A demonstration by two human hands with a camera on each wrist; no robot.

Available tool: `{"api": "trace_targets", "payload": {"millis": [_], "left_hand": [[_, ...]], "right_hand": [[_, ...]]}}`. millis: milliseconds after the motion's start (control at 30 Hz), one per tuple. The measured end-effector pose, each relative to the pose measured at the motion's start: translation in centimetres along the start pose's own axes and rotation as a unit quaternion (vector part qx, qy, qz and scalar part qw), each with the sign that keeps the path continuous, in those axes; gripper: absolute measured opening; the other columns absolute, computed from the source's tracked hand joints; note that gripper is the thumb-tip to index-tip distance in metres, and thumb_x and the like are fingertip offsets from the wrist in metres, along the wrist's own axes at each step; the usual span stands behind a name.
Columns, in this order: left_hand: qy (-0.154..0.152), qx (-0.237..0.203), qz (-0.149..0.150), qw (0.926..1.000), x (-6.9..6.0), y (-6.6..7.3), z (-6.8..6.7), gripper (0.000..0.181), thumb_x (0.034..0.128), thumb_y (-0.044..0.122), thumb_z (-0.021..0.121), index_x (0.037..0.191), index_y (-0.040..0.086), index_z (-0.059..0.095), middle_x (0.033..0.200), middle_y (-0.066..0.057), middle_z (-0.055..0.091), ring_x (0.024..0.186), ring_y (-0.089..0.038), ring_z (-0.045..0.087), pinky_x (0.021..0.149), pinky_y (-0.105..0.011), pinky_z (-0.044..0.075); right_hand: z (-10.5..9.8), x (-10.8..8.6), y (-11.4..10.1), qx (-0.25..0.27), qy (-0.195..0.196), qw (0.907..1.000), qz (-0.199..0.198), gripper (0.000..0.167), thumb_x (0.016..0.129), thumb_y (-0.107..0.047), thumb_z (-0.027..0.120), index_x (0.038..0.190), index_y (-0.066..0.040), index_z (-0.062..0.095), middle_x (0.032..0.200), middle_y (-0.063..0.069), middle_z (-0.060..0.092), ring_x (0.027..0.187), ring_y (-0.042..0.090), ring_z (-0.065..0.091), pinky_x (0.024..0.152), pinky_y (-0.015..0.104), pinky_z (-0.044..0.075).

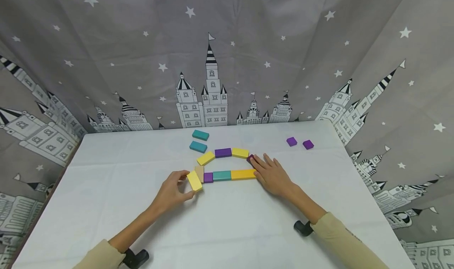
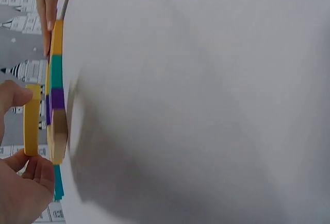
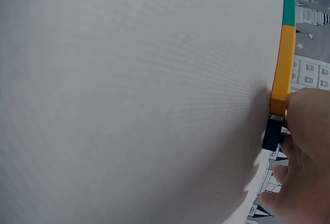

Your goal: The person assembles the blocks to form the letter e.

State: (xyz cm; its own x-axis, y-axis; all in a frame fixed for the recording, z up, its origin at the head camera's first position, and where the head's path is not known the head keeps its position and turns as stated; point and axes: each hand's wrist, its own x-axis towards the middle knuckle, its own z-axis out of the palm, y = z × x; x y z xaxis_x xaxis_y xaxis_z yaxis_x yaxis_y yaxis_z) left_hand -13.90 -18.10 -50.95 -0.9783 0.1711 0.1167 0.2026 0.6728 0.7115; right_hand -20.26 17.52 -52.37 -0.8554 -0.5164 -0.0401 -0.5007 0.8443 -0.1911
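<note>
My left hand [image 1: 173, 192] pinches a yellow block [image 1: 194, 181] by its ends, between thumb and fingers. In the left wrist view that block [image 2: 31, 121] is held up off the table. Beside it, a row on the table has a wooden-coloured block [image 1: 200, 173], a small purple block [image 1: 208, 177], a teal block [image 1: 222, 176] and an orange block [image 1: 242, 174]. My right hand [image 1: 273, 177] rests with extended fingers over the row's right end, partly covering a dark purple block [image 1: 250, 158]. In the right wrist view a dark block [image 3: 272, 133] lies against the orange block's end.
Behind the row, a yellow block [image 1: 206, 158], a long purple block [image 1: 223, 153] and another yellow block [image 1: 240, 153] form an arc. Two teal blocks [image 1: 198, 146] lie farther back. Two small purple blocks [image 1: 308, 144] are at the back right, before the curtain [image 1: 248, 44].
</note>
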Motion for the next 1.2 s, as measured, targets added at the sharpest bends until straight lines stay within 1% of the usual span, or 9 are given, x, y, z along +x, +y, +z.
{"api": "trace_targets", "payload": {"millis": [100,167,367,467,633,867,967,1200], "left_hand": [[-0.001,-0.007,0.008,0.9999,-1.0,0.4,0.7,0.063,0.0740,0.009,0.086,0.127,-0.008,0.056,0.118,-0.019,0.057,0.106,-0.034,0.059,0.091,-0.045,0.054],[-0.002,-0.007,0.007,0.9999,-1.6,0.6,1.1,0.062,0.0729,0.010,0.087,0.125,-0.006,0.058,0.117,-0.018,0.056,0.104,-0.032,0.058,0.089,-0.044,0.055],[-0.017,0.005,-0.002,0.9998,-2.4,0.5,1.9,0.061,0.0717,0.013,0.088,0.124,-0.003,0.061,0.115,-0.012,0.056,0.096,-0.023,0.054,0.083,-0.038,0.053],[-0.022,0.009,-0.007,0.9997,-2.5,0.4,2.2,0.062,0.0717,0.015,0.089,0.125,-0.002,0.062,0.115,-0.012,0.056,0.097,-0.022,0.053,0.083,-0.037,0.051],[-0.029,0.010,-0.017,0.9994,-2.4,0.1,2.5,0.063,0.0730,0.016,0.089,0.126,-0.003,0.061,0.117,-0.013,0.056,0.101,-0.023,0.053,0.086,-0.039,0.050],[-0.023,0.006,-0.006,0.9997,-2.3,-0.4,3.0,0.063,0.0736,0.018,0.088,0.126,-0.003,0.061,0.117,-0.014,0.055,0.107,-0.029,0.052,0.093,-0.048,0.047],[-0.024,0.000,-0.008,0.9997,-2.3,-0.5,3.1,0.062,0.0748,0.018,0.087,0.127,-0.003,0.061,0.117,-0.015,0.055,0.110,-0.032,0.052,0.096,-0.050,0.045],[-0.026,0.001,-0.022,0.9994,-2.2,-0.4,3.1,0.062,0.0762,0.015,0.086,0.129,-0.003,0.059,0.117,-0.014,0.054,0.109,-0.030,0.052,0.096,-0.050,0.046]], "right_hand": [[0.0,0.0,0.0,0.000,0.000,1.0000,-0.001,0.054,0.108,-0.035,0.039,0.158,-0.014,0.030,0.162,0.006,0.027,0.149,0.038,0.016,0.116,0.061,0.016],[0.0,0.0,0.0,0.000,0.000,1.0000,-0.001,0.054,0.108,-0.035,0.039,0.158,-0.014,0.030,0.162,0.006,0.027,0.149,0.038,0.016,0.116,0.061,0.015],[0.1,0.1,0.0,-0.001,-0.006,1.0000,0.000,0.055,0.108,-0.036,0.039,0.158,-0.015,0.029,0.162,0.006,0.026,0.149,0.038,0.016,0.116,0.061,0.015],[0.2,0.1,0.1,-0.001,-0.008,1.0000,-0.001,0.055,0.108,-0.037,0.038,0.158,-0.016,0.028,0.162,0.005,0.025,0.149,0.038,0.015,0.116,0.061,0.015],[0.3,0.2,0.3,-0.004,-0.008,1.0000,-0.001,0.056,0.108,-0.038,0.038,0.158,-0.016,0.027,0.162,0.005,0.025,0.149,0.038,0.015,0.116,0.061,0.015],[0.2,0.1,0.2,-0.005,-0.007,1.0000,-0.003,0.056,0.108,-0.037,0.040,0.158,-0.015,0.028,0.162,0.006,0.025,0.149,0.038,0.016,0.116,0.062,0.016],[0.2,0.1,0.2,-0.005,-0.008,1.0000,-0.002,0.056,0.108,-0.037,0.040,0.158,-0.015,0.028,0.162,0.006,0.025,0.149,0.038,0.016,0.116,0.062,0.016],[0.2,0.1,0.2,-0.007,-0.006,1.0000,-0.001,0.056,0.108,-0.038,0.039,0.158,-0.016,0.027,0.162,0.006,0.025,0.149,0.038,0.015,0.116,0.061,0.016]]}}
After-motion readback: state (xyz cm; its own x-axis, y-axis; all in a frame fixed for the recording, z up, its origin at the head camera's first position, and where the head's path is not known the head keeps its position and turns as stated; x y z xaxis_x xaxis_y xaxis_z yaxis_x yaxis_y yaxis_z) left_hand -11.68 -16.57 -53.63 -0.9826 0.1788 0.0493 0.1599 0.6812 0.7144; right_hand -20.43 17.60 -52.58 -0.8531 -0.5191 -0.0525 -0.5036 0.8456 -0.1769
